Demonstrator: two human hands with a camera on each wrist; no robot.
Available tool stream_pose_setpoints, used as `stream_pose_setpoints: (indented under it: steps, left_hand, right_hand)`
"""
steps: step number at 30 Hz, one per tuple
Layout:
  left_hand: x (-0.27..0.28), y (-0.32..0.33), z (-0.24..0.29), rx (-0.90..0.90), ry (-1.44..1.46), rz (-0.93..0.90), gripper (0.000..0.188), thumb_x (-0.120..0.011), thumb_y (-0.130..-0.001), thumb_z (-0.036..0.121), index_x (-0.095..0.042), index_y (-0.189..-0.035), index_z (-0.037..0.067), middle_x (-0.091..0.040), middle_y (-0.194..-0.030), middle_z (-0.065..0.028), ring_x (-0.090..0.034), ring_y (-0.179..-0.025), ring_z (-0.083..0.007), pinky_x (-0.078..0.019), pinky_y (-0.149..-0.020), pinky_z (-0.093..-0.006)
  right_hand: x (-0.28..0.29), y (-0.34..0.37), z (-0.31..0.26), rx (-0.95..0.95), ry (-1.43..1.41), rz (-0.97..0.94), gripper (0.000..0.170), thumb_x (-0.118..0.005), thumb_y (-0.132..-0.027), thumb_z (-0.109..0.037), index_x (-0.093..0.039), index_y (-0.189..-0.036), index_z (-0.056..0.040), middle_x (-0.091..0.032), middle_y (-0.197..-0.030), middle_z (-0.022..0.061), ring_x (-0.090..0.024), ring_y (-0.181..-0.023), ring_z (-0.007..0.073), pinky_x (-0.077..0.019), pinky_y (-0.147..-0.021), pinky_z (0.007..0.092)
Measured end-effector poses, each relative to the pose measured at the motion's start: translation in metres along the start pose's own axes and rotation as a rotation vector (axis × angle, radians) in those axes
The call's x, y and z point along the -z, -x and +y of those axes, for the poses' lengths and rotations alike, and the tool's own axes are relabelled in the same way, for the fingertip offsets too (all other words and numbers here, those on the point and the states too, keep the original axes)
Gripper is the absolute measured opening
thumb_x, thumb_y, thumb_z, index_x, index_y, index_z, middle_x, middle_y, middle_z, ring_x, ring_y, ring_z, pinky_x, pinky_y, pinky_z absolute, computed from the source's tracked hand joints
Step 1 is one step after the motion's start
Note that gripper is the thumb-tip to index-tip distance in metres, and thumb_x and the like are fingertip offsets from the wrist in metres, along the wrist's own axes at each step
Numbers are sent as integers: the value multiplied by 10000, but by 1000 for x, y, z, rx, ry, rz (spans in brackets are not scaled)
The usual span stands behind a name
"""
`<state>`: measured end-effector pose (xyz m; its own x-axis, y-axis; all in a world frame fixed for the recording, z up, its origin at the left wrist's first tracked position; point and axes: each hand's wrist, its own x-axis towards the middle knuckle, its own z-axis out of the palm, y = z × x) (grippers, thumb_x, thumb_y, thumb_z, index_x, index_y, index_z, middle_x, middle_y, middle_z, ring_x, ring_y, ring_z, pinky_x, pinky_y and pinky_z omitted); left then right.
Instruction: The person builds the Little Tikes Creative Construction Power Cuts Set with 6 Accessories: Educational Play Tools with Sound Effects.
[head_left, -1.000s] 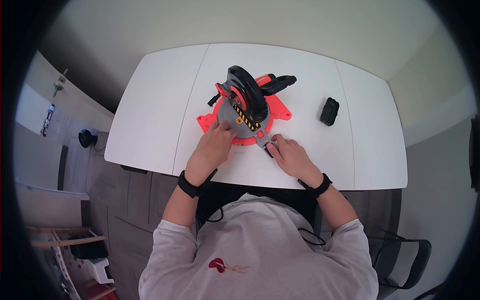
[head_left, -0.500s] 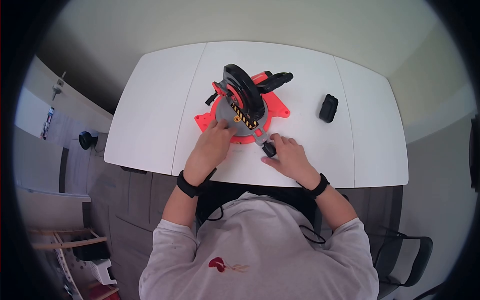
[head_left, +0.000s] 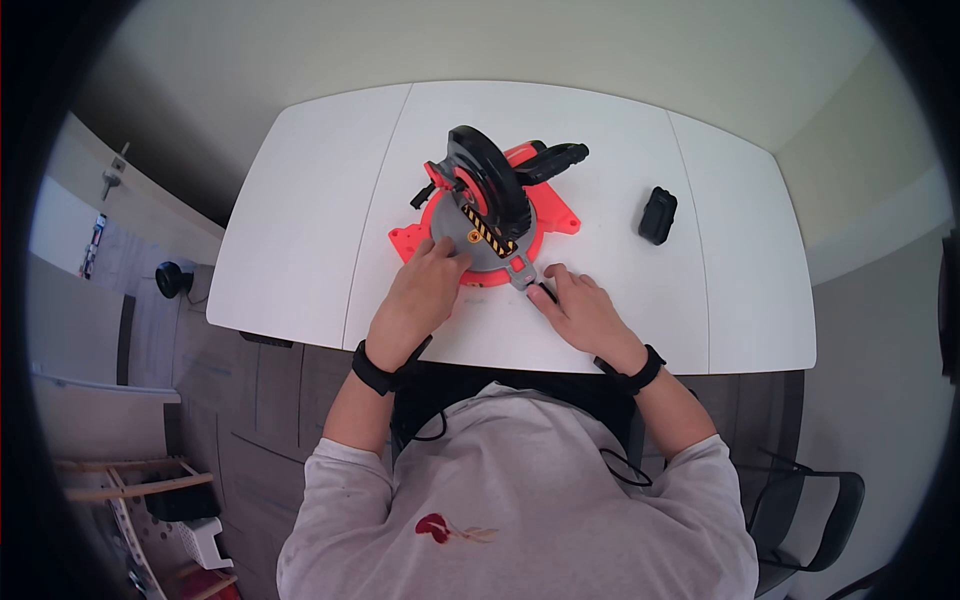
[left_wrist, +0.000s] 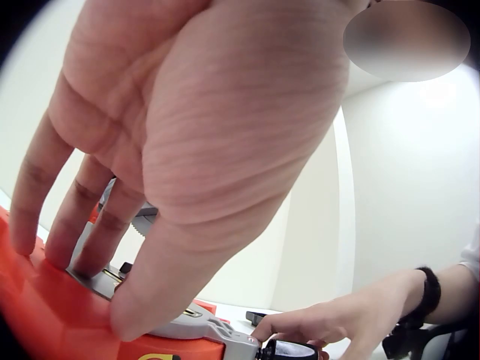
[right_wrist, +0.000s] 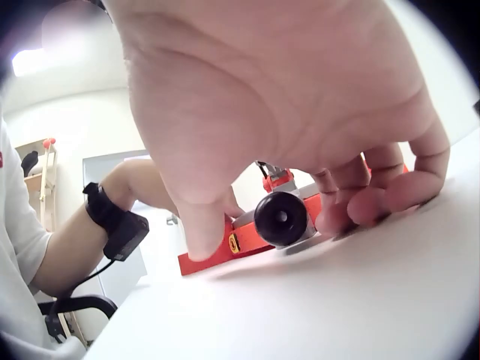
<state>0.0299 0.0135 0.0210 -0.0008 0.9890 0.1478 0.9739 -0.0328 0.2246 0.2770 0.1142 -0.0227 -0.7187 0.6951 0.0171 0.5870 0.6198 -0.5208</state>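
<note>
The person's left hand point(head_left: 425, 290) is resting spread on the near left part of the orange base point(head_left: 557, 215) of a toy-like mitre saw point(head_left: 488, 190), its fingers fairly straight and its thumb touching the front rim. The saw is standing upright ahead of both hands, its grey turntable point(head_left: 453, 227) lying just beyond the left fingertips. The right hand point(head_left: 582, 312) is arching loosely around the black knob point(right_wrist: 281, 219), with a gap showing on the thumb side; whether the index finger is touching it, one cannot tell. Beyond the right hand and farther right, a black case-like object point(head_left: 657, 216) is lying on the white table point(head_left: 620, 140).

The left hand is seemingly steadying the base while the right is attending to the knob. Working that knob next would probably be calling for the right thumb and fingers closing evenly on it, the left bracing against any sliding.
</note>
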Motion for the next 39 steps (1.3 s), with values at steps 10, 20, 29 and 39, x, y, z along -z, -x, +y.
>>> stream_pose_setpoints:
  steps: [10, 20, 29, 39]
  left_hand:
    - [2, -2, 4, 19, -19, -28, 261, -686, -826, -49, -727, -1079, 0, -661, -1163, -159, -644, -1061, -360, -555, -935, -415]
    - [-1, 0, 2, -29, 2, 39, 255, -635, -803, -64, -733, -1030, 1, -653, -1057, -192, -637, -1017, -382, -569, -894, -437]
    - [2, -2, 4, 13, -25, -31, 241, -687, -829, -47, -722, -1063, -1, -655, -1147, -163, -643, -1056, -370, -555, -923, -424]
    - [1, -1, 3, 21, -17, -26, 243, -691, -827, -46, -727, -1062, 2, -652, -1139, -159, -641, -1059, -363, -554, -923, -419]
  right_hand:
    - [-3, -1, 8, 8, -21, -26, 540, -683, -963, -474, -547, -1270, -51, -709, -1006, 159, -678, -1002, 389, -530, -848, 529]
    - [9, 4, -4, 41, -5, -43, 448, -615, -1027, -404, -551, -1275, -36, -706, -1013, 191, -662, -1001, 409, -508, -890, 506]
    - [1, 7, -4, 100, 113, 42, 439, -620, -1024, -413, -562, -1250, -41, -708, -953, 174, -668, -994, 404, -518, -849, 513]
    - [-1, 3, -4, 60, 93, 6, 433, -573, -1036, -460, -582, -1218, -67, -704, -1043, 139, -672, -985, 394, -527, -825, 545]
